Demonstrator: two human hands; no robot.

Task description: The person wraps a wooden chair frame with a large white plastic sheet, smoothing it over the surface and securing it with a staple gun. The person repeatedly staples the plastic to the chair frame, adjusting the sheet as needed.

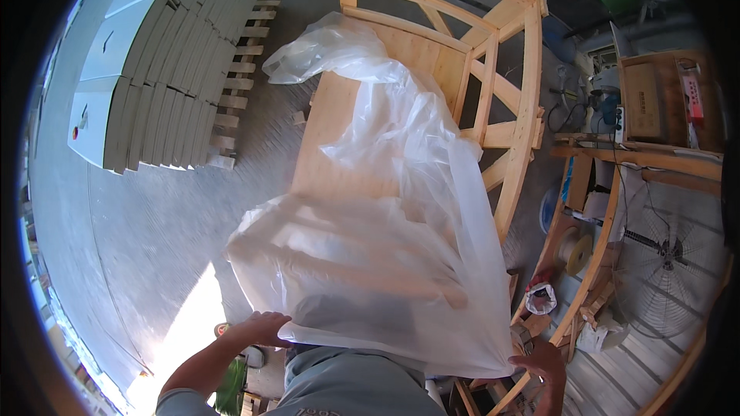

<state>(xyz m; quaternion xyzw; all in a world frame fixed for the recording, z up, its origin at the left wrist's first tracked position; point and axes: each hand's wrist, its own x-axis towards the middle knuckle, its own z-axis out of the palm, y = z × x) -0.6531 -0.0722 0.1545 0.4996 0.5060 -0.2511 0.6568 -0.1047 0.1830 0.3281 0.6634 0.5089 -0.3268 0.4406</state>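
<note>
Large translucent white plastic sheet (385, 246) is draped over the open pale wooden crate frame (493, 69), near edge gripped by left hand (262, 329) and right hand (549, 362), arms spread wide; likely snagged or torn on frame corners if tugged.

One clear plastic sheet (385, 223) lies draped over one wooden crate frame (493, 77). Two hands hold the sheet's near edge: the left hand (262, 329) at its left corner and the right hand (546, 360) at its right corner. On the floor at the far left stands one stack of grey metal cabinets (154, 54) on one wooden pallet (239, 77). By the workbench (640, 156) on the right are one wire-guarded fan (663, 262) and one spool of cord (574, 250).
</note>
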